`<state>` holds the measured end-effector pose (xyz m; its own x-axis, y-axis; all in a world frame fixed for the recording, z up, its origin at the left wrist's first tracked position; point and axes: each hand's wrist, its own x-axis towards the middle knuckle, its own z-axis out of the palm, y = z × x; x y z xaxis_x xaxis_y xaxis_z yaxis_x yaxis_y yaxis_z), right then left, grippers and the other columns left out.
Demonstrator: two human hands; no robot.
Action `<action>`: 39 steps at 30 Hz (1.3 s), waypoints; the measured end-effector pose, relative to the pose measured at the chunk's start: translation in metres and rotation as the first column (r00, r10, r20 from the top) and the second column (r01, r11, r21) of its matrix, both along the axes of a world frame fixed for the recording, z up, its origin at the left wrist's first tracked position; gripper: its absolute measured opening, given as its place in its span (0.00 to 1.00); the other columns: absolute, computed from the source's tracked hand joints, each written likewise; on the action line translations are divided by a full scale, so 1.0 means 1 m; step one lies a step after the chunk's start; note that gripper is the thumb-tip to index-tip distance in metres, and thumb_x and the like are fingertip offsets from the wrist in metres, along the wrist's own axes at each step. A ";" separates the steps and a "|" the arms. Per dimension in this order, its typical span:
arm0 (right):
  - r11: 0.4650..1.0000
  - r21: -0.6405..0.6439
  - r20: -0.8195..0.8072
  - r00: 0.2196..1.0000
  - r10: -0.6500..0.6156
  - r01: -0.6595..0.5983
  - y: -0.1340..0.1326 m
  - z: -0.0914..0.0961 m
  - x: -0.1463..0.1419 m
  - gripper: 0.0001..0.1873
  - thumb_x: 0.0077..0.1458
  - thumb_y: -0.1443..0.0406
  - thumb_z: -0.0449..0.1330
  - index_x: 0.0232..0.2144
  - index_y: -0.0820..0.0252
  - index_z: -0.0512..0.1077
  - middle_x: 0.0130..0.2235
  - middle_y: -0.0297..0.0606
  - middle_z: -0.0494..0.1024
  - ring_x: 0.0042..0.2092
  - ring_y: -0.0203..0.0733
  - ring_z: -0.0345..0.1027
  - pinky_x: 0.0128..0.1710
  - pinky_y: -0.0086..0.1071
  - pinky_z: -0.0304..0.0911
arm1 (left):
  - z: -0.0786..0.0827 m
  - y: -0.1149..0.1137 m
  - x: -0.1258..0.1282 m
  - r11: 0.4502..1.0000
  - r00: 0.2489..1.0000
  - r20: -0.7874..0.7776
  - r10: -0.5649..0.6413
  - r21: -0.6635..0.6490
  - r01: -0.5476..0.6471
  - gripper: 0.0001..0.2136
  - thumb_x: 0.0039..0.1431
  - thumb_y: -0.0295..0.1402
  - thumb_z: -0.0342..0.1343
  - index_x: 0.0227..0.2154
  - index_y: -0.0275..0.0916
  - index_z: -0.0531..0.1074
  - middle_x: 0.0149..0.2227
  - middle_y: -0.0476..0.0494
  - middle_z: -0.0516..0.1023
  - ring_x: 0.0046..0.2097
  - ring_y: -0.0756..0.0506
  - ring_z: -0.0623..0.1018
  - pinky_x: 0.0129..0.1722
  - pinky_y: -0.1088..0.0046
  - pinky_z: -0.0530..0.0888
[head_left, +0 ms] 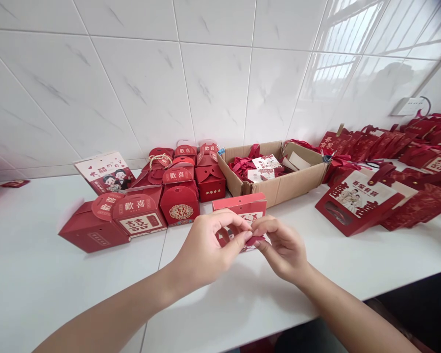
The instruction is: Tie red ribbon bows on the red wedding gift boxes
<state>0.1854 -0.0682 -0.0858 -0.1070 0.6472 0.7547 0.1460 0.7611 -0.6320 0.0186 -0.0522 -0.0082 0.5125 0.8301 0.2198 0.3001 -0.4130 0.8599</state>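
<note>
Both hands meet at the middle of the table, with fingertips touching. Between thumb and forefinger, my left hand point(208, 247) pinches a small piece of dark red ribbon point(255, 240). My right hand point(284, 247) pinches the same ribbon from the other side; most of it is hidden by the fingers. Right behind the hands stands a red gift box point(242, 201) with a white printed front, partly covered by them. I cannot tell whether the ribbon is attached to that box.
Folded red boxes point(180, 201) cluster at left, beside a card-like box with a printed couple point(106, 172). A cardboard carton point(297, 184) behind holds red ribbons and printed cards. Red handled bags point(360, 201) crowd the right side. White tiles point(213, 88) back the white table point(191, 314).
</note>
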 end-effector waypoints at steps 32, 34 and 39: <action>0.940 -0.327 0.071 0.995 -0.076 0.095 0.035 0.002 0.026 0.07 0.52 0.61 0.63 0.27 0.58 0.72 0.38 0.38 0.72 0.40 0.41 0.69 0.43 0.37 0.66 | -0.020 0.067 -0.028 0.938 0.983 -0.143 -0.113 0.311 0.153 0.16 0.56 0.25 0.50 0.44 0.41 0.76 0.34 0.45 0.79 0.34 0.49 0.77 0.34 0.76 0.73; 0.945 -0.312 0.098 0.992 -0.076 0.103 0.034 0.002 0.027 0.07 0.51 0.61 0.64 0.27 0.58 0.73 0.43 0.40 0.71 0.45 0.43 0.68 0.47 0.38 0.65 | -0.024 0.069 -0.027 0.897 0.985 -0.129 -0.114 0.412 0.158 0.14 0.55 0.24 0.50 0.38 0.41 0.79 0.31 0.45 0.79 0.30 0.51 0.76 0.29 0.78 0.72; 0.965 -0.235 0.083 0.991 -0.102 0.119 0.032 0.003 0.027 0.06 0.49 0.61 0.66 0.26 0.57 0.74 0.59 0.42 0.61 0.61 0.51 0.55 0.59 0.46 0.53 | -0.032 0.071 -0.026 0.811 0.983 -0.113 -0.144 0.556 0.182 0.12 0.54 0.24 0.52 0.37 0.40 0.78 0.32 0.44 0.79 0.29 0.51 0.75 0.28 0.78 0.72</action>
